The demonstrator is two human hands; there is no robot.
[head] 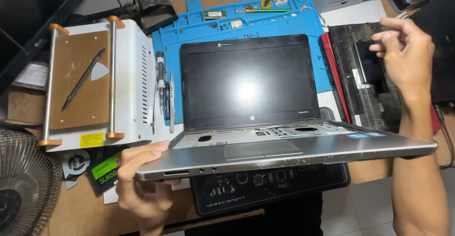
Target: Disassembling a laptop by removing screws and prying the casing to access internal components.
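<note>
Nearest thing is the silver laptop, held up off the bench with its lid open and the keyboard missing (bare metal deck showing). Left hand grips its front-left corner, fingers curled around the edge. Right hand hovers free above a black keyboard panel, fingers loosely bent, holding nothing. Blue repair mat sits behind.

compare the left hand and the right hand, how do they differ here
The left hand grips the front left corner of the open silver laptop; the right hand holds nothing. The left hand is low, under the laptop's edge; the right hand is raised over the black keyboard, fingers loosely curled. Both are bare.
</note>
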